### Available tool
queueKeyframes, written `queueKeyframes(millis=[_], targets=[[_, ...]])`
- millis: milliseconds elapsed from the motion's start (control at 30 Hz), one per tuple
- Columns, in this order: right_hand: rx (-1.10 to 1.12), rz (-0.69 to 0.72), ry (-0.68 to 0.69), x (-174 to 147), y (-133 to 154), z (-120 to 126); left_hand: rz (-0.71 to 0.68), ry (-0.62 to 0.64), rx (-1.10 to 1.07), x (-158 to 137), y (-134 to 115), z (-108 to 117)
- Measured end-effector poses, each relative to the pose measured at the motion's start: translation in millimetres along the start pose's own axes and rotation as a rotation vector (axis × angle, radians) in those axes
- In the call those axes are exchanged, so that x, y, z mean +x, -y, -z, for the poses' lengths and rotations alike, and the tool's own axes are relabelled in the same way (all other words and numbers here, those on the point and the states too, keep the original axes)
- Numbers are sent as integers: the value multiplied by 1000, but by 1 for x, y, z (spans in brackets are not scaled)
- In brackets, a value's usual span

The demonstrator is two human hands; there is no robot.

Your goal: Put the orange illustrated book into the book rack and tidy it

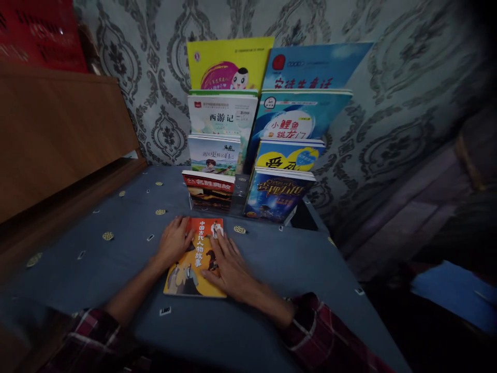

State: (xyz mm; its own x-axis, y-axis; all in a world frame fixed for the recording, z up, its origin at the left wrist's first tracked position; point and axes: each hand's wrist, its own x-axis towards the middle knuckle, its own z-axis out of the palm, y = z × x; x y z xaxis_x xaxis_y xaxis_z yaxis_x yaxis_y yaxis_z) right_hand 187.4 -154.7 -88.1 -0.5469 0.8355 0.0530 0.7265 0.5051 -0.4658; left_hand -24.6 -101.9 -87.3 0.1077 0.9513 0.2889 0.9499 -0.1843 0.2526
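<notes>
Two bare hands: the left hand (176, 241) and the right hand (229, 267) both rest on one orange-and-yellow paper-covered book (197, 264) with white Chinese lettering.
Left grip: lies over the book's upper left edge, fingers close together and pointing away from the person, thumb on the cover; it is not clamped, though whether any fingertip curls under the edge cannot be told.
Right grip: spread across the right part of the cover, fingers towards the upper right corner, thumb apart from them and nearer the lower middle; nothing is pinched.
Book: flat on the grey-blue patterned tablecloth (135, 259), between the two palms, title column showing in the gap and lower left part uncovered.
Display behind: eight covers face forward in two stepped columns; the red-and-dark book (212, 192) stands just beyond the hands, the dark blue glossy book (274, 197) to its right.
Sleeves: dark red plaid cloth (322, 329) covers both forearms' lower ends.
</notes>
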Motion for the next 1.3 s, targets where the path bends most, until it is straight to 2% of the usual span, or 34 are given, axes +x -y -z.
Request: queueKeyframes(millis=[100, 233, 367, 500, 600, 667, 900, 1033, 1133, 1233, 1300], targets=[[11, -3, 9, 0, -1, 0, 17, 47, 48, -3, -7, 11], [29, 7, -6, 0, -2, 0, 40, 26, -123, -1, -1, 13], [41, -9, 1, -1, -2, -1, 165, -71, -586, 7, 15, 2], [60, -5, -21, -2, -2, -2, 426, -129, -1125, 13, 20, -8], [76, -9, -20, -2, -4, -3, 622, -4, -1403, 13, 15, -7], [88, -10, -20, -2, -5, -3, 688, 106, -1519, 12, 11, -4], [235, -52, -99, -5, -5, -4, 701, 178, -1654, 9, 4, 10], [447, -151, -251, -3, -8, -6, 680, 169, -1697, 7, 1, 12], [763, -190, -336, 4, -12, -7, 673, 143, -1724, 6, -3, 14], [1151, -230, -306, 9, -12, -5, 682, 135, -1739, 4, -7, 16], [1332, -234, -259, 10, -9, 0, 691, 155, -1751, 3, -9, 17]])
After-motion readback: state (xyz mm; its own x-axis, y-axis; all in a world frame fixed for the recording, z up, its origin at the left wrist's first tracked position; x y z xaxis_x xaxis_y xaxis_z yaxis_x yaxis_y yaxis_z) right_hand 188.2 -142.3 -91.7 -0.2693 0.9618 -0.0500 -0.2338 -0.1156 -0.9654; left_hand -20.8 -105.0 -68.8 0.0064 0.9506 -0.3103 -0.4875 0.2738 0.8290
